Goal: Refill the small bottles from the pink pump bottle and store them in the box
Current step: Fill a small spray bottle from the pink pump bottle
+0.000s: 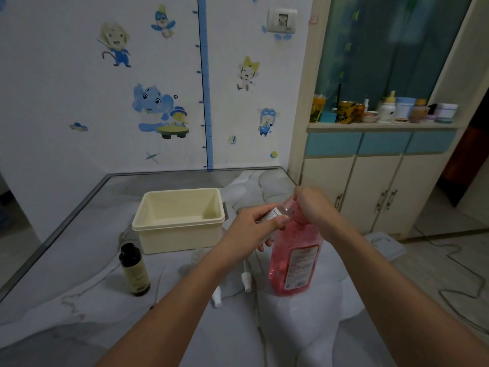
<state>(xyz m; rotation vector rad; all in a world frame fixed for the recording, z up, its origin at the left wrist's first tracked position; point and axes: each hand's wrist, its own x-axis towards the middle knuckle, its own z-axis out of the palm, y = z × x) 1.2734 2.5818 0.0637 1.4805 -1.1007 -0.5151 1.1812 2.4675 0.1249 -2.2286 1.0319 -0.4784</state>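
Observation:
The pink pump bottle [295, 256] stands upright on the table, right of centre. My right hand [313, 205] sits on top of its pump head and covers it. My left hand [251, 229] grips a small clear bottle [277, 211], tilted with its open mouth against the pump nozzle. The cream box [180, 221] stands open and empty behind my left hand. A dark small bottle [134, 268] stands upright left of the box front. Another clear small bottle [198, 254] is partly hidden behind my left forearm. Two white spray caps [246, 278] [217, 298] lie on the table.
The table [79, 300] has a marble-pattern top and ends at the wall with cartoon stickers. To the right stands a cabinet [375, 192] with jars and cans on its shelf. A cable lies on the floor at the right.

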